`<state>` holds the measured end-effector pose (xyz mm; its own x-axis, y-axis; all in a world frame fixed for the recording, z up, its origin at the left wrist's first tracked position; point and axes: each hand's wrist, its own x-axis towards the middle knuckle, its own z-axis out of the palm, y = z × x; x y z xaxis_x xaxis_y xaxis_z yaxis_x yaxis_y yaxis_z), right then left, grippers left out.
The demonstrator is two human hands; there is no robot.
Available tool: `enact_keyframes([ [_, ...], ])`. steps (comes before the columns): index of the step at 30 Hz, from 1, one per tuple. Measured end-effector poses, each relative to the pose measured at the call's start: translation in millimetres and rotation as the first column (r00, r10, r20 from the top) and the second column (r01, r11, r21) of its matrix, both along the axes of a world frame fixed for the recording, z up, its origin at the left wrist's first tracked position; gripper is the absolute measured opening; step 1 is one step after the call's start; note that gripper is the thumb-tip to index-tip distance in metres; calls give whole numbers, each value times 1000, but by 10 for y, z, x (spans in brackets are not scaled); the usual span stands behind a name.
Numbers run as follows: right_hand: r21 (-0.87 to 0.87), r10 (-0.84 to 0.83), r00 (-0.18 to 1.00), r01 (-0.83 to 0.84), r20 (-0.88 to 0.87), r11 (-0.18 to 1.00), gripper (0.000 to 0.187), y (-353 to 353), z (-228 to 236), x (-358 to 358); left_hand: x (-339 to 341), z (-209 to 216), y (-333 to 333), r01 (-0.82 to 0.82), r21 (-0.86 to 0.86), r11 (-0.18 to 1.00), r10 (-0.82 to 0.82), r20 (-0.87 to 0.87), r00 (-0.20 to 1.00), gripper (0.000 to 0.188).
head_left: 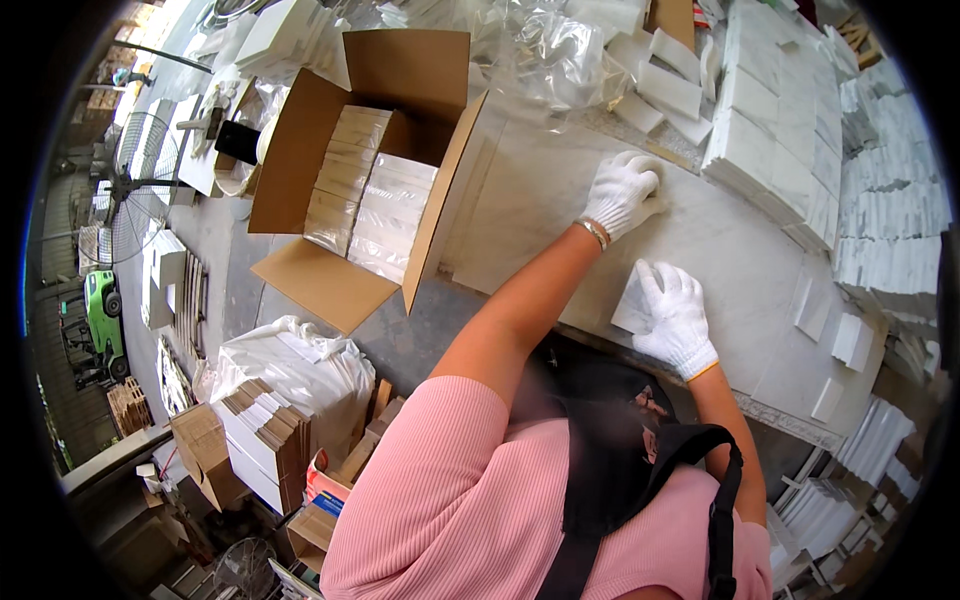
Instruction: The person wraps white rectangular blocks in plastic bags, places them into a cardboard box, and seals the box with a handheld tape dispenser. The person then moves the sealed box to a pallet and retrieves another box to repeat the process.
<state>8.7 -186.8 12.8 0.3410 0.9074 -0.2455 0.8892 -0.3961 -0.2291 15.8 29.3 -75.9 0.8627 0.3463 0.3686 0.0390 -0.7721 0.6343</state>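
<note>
A pale marble worktop [740,240] stretches ahead of me. My left hand [625,190], in a white knit glove, is over its middle. Those fingers are curled in, and anything inside them is hidden. Nearer to me, my gloved right hand [675,320] holds a small white marble tile [628,305] by the worktop's front edge. The thumb lies toward the tile's upper edge, and the palm covers its right part. To the left of my hands stands an open cardboard box [405,50] with two rows of wrapped tile packs [393,210] inside.
Large stacks of marble tiles [775,120] line the far right side. Loose tiles [852,342] lie at the worktop's right end. Clear plastic wrap [555,60] and offcuts [670,90] are heaped at the back. A fan [125,185] and green forklift [103,310] stand far left.
</note>
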Motion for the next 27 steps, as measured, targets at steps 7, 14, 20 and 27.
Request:
enact_keyframes([
  [7, 59, 63, 997, -65, 35, 996, 98, -2, -70, 38, 17, -56, 39, -39, 52, 998, 37, 37, 999, 30],
  [14, -4, 33, 999, -33, -8, 999, 94, 5, -41, 23, 27, -18, 48, -16, 70, 997, 14, 42, 999, 32],
  [20, 39, 49, 998, -50, 31, 998, 94, -37, -89, 7, 15, 7, 63, 1, 65, 998, -4, 46, 999, 32],
  [27, 32, 67, 997, -67, 24, 997, 97, -39, -89, 1, -4, 20, 57, -5, 61, 998, 4, 16, 1000, 29],
])
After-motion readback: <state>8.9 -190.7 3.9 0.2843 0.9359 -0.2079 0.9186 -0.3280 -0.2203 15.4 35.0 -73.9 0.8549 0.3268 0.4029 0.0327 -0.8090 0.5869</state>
